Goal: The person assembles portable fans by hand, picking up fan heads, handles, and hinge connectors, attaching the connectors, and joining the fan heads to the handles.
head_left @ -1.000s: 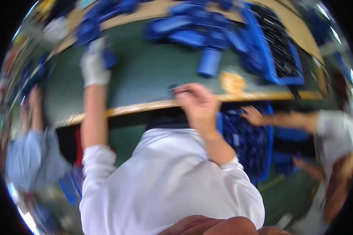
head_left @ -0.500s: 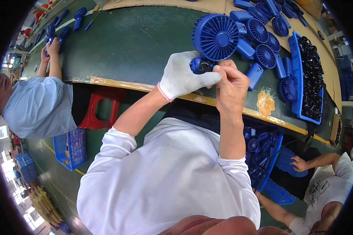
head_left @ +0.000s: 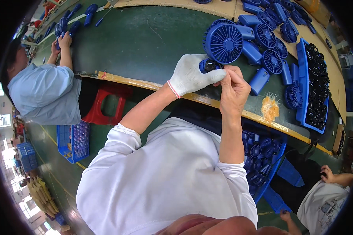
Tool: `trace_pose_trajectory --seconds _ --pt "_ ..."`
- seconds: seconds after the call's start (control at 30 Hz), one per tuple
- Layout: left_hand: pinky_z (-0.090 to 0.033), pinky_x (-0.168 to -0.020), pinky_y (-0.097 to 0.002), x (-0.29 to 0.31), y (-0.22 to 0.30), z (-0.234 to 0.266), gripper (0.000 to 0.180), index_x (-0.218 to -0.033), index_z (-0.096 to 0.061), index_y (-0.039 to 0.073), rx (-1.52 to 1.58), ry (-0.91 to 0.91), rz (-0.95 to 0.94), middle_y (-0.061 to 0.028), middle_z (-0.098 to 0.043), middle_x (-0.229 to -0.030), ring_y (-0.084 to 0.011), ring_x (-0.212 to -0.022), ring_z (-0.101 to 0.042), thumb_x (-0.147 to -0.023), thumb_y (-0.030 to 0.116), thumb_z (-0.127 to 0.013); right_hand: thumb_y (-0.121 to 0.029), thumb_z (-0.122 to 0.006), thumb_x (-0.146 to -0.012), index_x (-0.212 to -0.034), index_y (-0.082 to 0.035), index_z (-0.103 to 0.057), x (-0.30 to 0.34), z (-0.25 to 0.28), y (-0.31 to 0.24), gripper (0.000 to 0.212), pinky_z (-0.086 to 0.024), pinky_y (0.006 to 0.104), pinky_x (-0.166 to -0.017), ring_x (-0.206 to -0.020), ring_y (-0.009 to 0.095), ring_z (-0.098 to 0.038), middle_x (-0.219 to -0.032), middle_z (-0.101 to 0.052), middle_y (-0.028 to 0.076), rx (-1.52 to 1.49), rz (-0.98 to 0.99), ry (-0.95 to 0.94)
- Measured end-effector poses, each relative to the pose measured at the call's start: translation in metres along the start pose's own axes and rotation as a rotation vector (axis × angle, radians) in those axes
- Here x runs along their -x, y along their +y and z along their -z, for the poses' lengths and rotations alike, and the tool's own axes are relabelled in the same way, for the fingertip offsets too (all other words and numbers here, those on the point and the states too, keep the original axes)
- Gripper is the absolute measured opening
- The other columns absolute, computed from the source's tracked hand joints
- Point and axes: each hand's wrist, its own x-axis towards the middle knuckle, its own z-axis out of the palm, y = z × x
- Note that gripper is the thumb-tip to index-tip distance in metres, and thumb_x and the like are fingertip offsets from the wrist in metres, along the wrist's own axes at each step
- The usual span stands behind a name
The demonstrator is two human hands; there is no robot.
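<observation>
Largest item: the green bench (head_left: 145,51), its worn edge running just in front of the person. On its right side stands a long blue tray (head_left: 303,78) filled with small black parts (head_left: 315,90); a loose pile of blue fans (head_left: 272,61) lies between tray and hands.

Held fan (head_left: 226,43): over the near part of the bench, grille in view, handle end toward the person. Left hand (head_left: 190,74), gloved, is curled closed around the handle. Right hand (head_left: 235,90), bare, has thumb and fingers pinched together beside the handle end; whether something small sits in the pinch cannot be told. Smallest: a black round piece (head_left: 210,65) showing at the handle end.

Handling note: keep the gloved grip firm so the fan cannot twist, do the fine work with fingertips only, press squarely, and keep the thumbs from covering the black piece.

Versus 1.0 s ago: the left hand was stretched far out over the bench, the right apart from it near the edge; now both meet at one fan. Versus 0.5 s ago: grip much the same.
</observation>
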Motion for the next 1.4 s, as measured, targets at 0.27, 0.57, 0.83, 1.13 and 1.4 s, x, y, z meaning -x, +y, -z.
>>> trace_pose_trajectory --seconds 0.27,0.57,0.83,1.13,1.4 --pt "-0.047 -0.059 -0.0265 0.001 -0.014 -0.005 0.031 -0.085 -0.068 -0.002 -0.017 0.097 -0.004 -0.0077 -0.065 -0.067 -0.0071 -0.063 -0.055 -0.076 0.027 -0.070 -0.015 -0.058 -0.095 -0.095 0.008 -0.066 0.001 0.003 -0.005 0.024 -0.048 0.0227 -0.063 -0.077 0.011 -0.056 -0.099 -0.060 0.009 0.136 0.054 0.024" --pt "-0.046 -0.056 -0.0281 0.011 0.011 -0.009 0.029 -0.083 -0.064 -0.003 0.418 -0.158 0.173 -0.0071 -0.063 -0.068 -0.0094 -0.059 -0.055 -0.086 0.024 -0.057 -0.035 -0.050 -0.098 -0.098 0.008 -0.064 0.016 0.011 0.000 0.045 -0.049 0.0253 -0.062 -0.077 0.014 -0.059 -0.092 -0.061 0.012 -0.137 -0.163 0.017" --pt "-0.050 -0.051 -0.0289 0.036 -0.011 -0.042 0.056 -0.103 -0.058 0.008 0.741 -0.282 0.468 -0.0065 -0.061 -0.078 -0.0176 -0.059 -0.059 -0.099 0.055 -0.027 -0.038 -0.063 -0.083 -0.079 -0.004 -0.063 0.034 0.012 -0.030 0.034 -0.038 0.0243 -0.033 -0.038 0.010 -0.049 -0.059 -0.055 0.002 -0.333 -0.550 0.182" --pt "-0.050 -0.082 -0.0376 0.058 -0.011 -0.081 0.046 -0.124 -0.050 -0.005 0.336 -0.231 -0.172 -0.0143 -0.066 -0.104 -0.0294 -0.095 -0.064 -0.098 0.031 -0.038 -0.016 -0.079 -0.066 -0.116 -0.002 -0.056 0.080 0.058 -0.038 0.057 -0.050 0.0330 -0.084 -0.093 0.020 -0.064 -0.103 -0.066 0.013 0.017 0.098 0.233" --pt "-0.050 -0.079 -0.0401 0.052 0.003 -0.099 0.024 -0.098 -0.063 0.002 0.139 -0.508 -0.568 -0.0167 -0.062 -0.095 -0.0337 -0.087 -0.061 -0.078 0.016 -0.060 0.002 -0.076 -0.066 -0.112 0.000 -0.062 0.185 0.155 -0.023 0.048 -0.049 0.0304 -0.089 -0.097 0.018 -0.062 -0.109 -0.064 0.008 0.480 -0.230 0.500"
